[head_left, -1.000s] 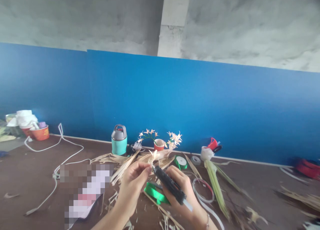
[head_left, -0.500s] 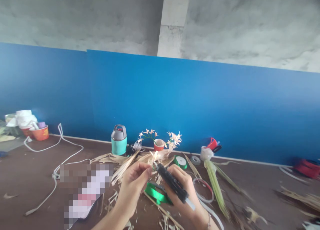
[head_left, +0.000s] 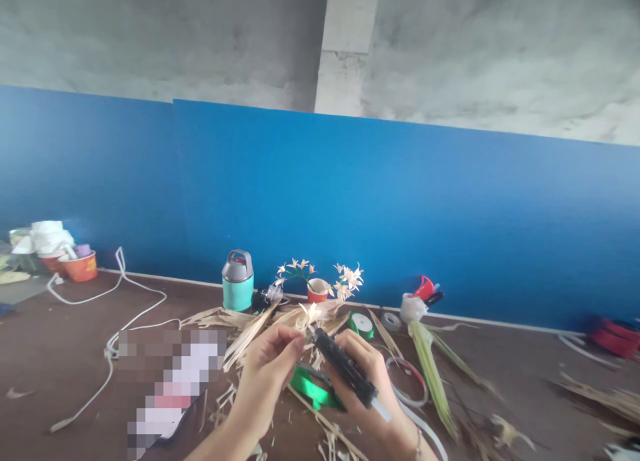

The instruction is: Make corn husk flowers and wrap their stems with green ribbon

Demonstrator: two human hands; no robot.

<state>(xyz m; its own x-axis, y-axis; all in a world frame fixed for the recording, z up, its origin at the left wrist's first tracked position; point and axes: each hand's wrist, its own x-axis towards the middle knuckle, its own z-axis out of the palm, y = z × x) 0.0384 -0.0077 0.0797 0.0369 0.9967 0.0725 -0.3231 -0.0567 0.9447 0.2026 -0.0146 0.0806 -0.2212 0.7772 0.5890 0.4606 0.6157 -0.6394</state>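
Note:
Between its thumb and fingers, my left hand [head_left: 273, 361] pinches a pale corn-husk flower [head_left: 311, 311] low down; its stem is mostly hidden by the fingers. My right hand [head_left: 367, 371] is wrapped round a black glue gun [head_left: 345, 367], with a whitish glue stick [head_left: 381, 409] poking out of its rear. The gun's nozzle points at the base of the flower, close to my left fingertips; whether it touches I cannot tell. Below the hands lies a roll of green ribbon [head_left: 315, 387].
Behind the hands stand an orange paper cup [head_left: 319, 291] with sprays of pale flowers and a turquoise flask [head_left: 238, 291]. Dry husks [head_left: 255, 331] and a ribbon spool [head_left: 361, 325] lie around. A white cable [head_left: 143, 307] runs at left; green stalks [head_left: 434, 374] lie at right.

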